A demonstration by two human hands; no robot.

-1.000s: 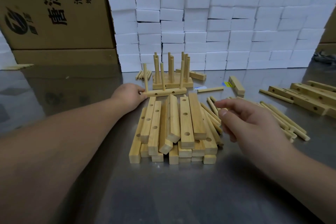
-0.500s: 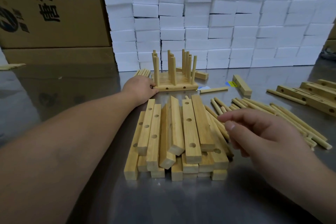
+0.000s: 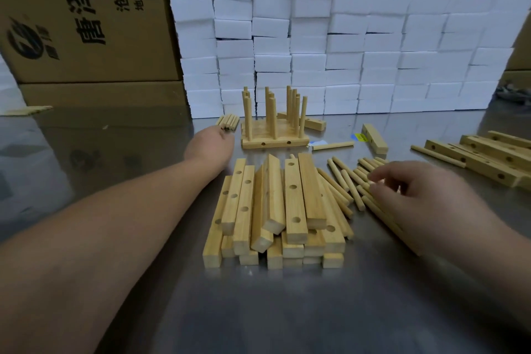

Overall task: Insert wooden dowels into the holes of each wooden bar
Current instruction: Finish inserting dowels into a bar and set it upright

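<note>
Now | left hand [image 3: 209, 144] at 11 o'clock, fingers hidden, grip cannot be told | finished bars [image 3: 274, 141] at 12 o'clock, round dowels [image 3: 271, 112] upright in them | square drilled wooden bars [image 3: 293, 204] stacked centre on glossy metal table [image 3: 287, 310] | right hand [image 3: 425, 195] at 3 o'clock, fingers loosely bent, tips on smooth loose dowels [image 3: 342, 178]

The counter [image 3: 287, 310] is seen to be of grey metal, smooth and glossy, with blurred reflections carried in its sheen. The stacked bars [image 3: 293, 204] are made of pale wood, sanded smooth and left matt, with grain shown on the cut ends. The loose dowels [image 3: 344, 178] are of the same pale, matt wood. The white blocks [image 3: 344, 46] are matt and foam-like, slightly ragged at the edges. The boxes [image 3: 86, 23] are of brown matt cardboard, printed in black.
</note>
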